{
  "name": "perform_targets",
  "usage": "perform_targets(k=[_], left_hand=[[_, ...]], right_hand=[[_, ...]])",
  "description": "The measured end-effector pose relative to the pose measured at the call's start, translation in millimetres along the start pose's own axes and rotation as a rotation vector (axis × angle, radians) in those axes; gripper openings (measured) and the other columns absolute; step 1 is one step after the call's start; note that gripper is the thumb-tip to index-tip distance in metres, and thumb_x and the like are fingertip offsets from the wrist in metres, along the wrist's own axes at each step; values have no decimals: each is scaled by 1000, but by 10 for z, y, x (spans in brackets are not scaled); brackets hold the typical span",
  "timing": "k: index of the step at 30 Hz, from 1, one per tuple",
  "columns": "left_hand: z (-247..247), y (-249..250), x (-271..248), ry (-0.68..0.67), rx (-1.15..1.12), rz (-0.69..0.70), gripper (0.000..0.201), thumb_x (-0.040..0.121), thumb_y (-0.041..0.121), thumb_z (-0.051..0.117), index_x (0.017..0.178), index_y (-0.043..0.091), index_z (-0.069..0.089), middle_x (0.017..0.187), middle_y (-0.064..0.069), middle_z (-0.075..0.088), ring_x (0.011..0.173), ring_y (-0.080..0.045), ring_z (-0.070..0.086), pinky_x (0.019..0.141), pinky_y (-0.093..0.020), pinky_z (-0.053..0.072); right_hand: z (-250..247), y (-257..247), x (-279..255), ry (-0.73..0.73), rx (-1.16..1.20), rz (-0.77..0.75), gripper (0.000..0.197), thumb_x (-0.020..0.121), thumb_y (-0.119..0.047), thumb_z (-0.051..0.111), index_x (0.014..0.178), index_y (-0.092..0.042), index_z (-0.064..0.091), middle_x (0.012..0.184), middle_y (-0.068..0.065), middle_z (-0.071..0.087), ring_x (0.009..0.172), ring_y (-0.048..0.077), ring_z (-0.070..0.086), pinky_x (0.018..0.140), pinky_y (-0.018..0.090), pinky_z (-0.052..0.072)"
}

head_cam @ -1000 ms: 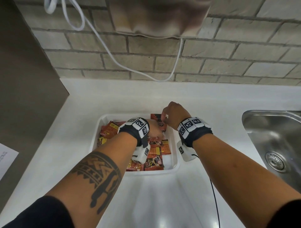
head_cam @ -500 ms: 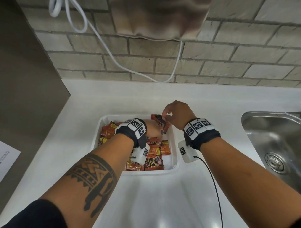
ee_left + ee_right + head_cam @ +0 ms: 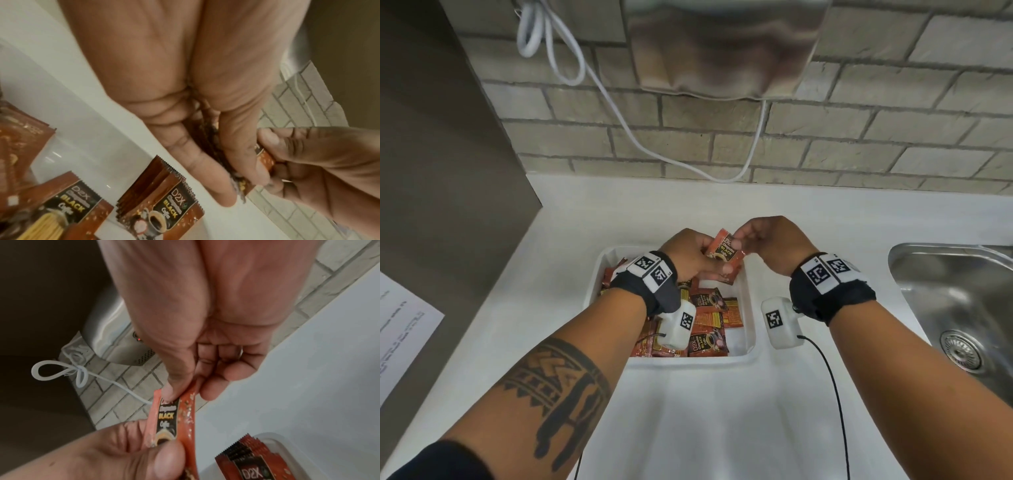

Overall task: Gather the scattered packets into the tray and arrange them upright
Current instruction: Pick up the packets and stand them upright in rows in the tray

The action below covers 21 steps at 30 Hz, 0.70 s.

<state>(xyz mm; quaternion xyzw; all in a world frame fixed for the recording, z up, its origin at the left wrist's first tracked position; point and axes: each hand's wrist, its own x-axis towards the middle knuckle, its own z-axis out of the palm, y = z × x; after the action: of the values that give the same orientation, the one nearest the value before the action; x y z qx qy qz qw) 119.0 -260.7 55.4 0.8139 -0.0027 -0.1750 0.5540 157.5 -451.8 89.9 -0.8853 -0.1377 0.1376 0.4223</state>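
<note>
A white tray (image 3: 751,308) sits on the counter with several red-and-black coffee packets (image 3: 709,308) lying flat in it. A few packets (image 3: 164,199) stand on edge against the tray's far right end, and they also show in the right wrist view as the same stack (image 3: 252,462). Above that end, both hands hold one coffee packet (image 3: 724,253) in the air. My left hand (image 3: 702,251) grips its lower part between thumb and fingers (image 3: 226,194). My right hand (image 3: 739,240) pinches its top edge, with the thumb on the printed face of the packet (image 3: 166,417).
A steel sink (image 3: 955,294) is set into the counter at the right. A paper sheet (image 3: 400,329) lies at the far left beside a brown panel (image 3: 441,154). A metal dryer (image 3: 722,48) and a white cord (image 3: 619,113) hang on the brick wall. A black cable (image 3: 835,394) trails from my right wrist.
Both hands have risen from the tray's far end. The left hand left the packets in the tray and now shares one lifted packet with the right hand.
</note>
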Motion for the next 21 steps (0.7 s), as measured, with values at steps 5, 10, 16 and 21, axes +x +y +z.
perform_targets(k=[5,10,16,21], left_hand=[[22,32,-15,170,-14,-31,50,64,34,95,91,0,71,81,-10,77,76,-25,76,79,-45,62],[40,90,-69,102,704,-305,60,76,68,72,84,9,67,71,0,66,64,-15,60,55,-25,42],[289,70,70,-129,677,-307,38,99,32,56,128,9,66,131,-10,64,113,-23,62,98,-35,51],[410,46,126,-187,771,-243,40,99,18,56,138,9,58,139,-12,58,122,-25,57,95,-28,44]], right_hand=[[-35,-121,4,74,-8,-23,10,84,-21,79,78,-25,72,81,-3,74,74,6,66,68,18,44],[48,-82,71,53,-303,24,8,86,-19,72,80,-24,75,74,-16,64,74,3,59,58,12,37],[273,69,194,39,-522,108,24,80,-24,79,61,-35,69,100,-1,65,98,19,63,85,35,58],[375,106,268,3,-692,109,16,88,-29,69,102,-25,77,116,4,58,112,25,55,92,41,54]])
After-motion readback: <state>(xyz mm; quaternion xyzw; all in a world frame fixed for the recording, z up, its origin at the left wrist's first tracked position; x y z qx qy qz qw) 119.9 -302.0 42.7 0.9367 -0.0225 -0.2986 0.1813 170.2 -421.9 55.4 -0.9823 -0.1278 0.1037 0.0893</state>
